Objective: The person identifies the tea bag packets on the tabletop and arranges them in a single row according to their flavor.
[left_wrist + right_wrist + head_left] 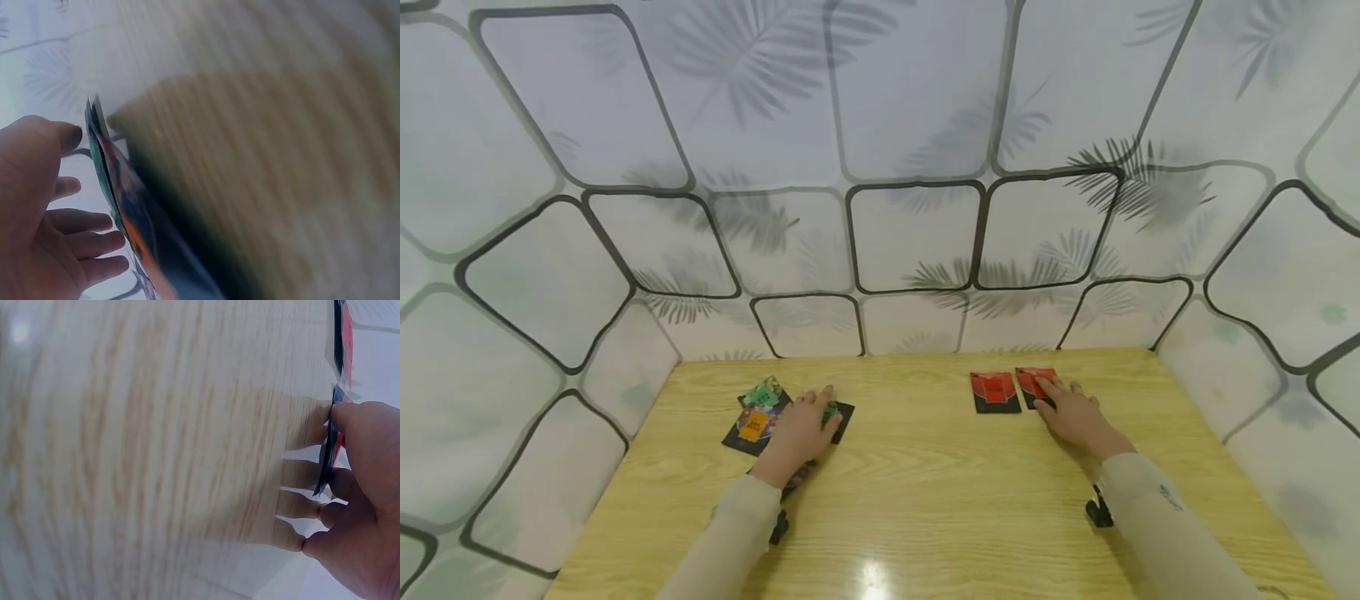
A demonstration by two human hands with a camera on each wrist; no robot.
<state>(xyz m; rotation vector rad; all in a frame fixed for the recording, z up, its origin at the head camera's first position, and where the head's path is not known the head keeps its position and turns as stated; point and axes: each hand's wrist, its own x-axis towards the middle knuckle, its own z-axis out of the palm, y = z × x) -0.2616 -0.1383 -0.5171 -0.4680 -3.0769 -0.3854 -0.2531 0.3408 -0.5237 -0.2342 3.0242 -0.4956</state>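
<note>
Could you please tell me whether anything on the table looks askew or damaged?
Only mildly: the orange-labelled packet at left lies slanted, bunched with the green-labelled packet beyond it, while two red packets sit straighter, side by side. No damage is evident.

A red-and-black, flat rectangular packet (997, 405) lies on the pale yellow wood-grain tabletop (925, 500). Just right of this landmark packet is a second red-and-black rectangular one (1027, 384), partly under the right grip (1072, 418). Well left of the landmark is a dark, green-marked packet (844, 421), partly under the left grip (797, 431); farther left from the landmark, a dark rectangular, orange-labelled packet (752, 427). Behind the landmark hangs a white, black-lined sheet (917, 242).
</note>
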